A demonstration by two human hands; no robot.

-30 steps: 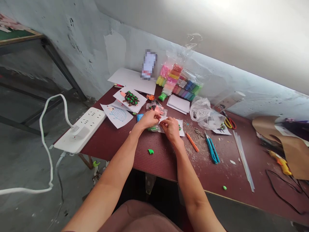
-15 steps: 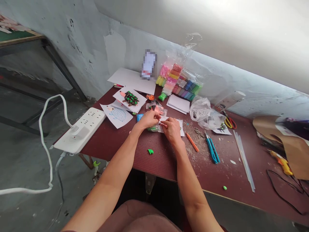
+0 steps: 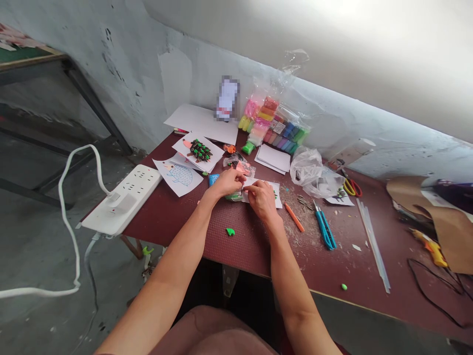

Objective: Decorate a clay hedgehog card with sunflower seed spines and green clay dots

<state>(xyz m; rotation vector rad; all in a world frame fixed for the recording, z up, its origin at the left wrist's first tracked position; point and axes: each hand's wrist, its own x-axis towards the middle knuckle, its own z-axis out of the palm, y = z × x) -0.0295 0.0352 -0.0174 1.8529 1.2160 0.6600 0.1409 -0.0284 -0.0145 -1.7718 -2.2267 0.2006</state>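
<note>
My left hand (image 3: 231,182) is at the left edge of a small white card (image 3: 278,203), fingers bent and drawn together; what they pinch is too small or hidden to make out. Over the same card my right hand (image 3: 262,198) curls its fingers, the thumb and index fingertips close together near the left hand. Their contents are also hidden. Green bits show on the card past the right knuckles. Beneath the left hand lie a blue packet (image 3: 213,179) and a partly covered green packet (image 3: 233,197). A green clay lump (image 3: 230,231) sits nearer me.
Hedgehog pictures (image 3: 181,178) and a power strip (image 3: 121,199) lie to the left. Bagged coloured clay (image 3: 284,130) and paper (image 3: 273,159) stand behind. An orange stick (image 3: 294,217), blue utility knife (image 3: 325,227), scissors (image 3: 353,188), glue sticks (image 3: 373,246) and glue gun (image 3: 430,247) are on the right.
My right fingers have shifted slightly over the card, and a little more green shows beside the knuckles. My left hand has hardly moved.
</note>
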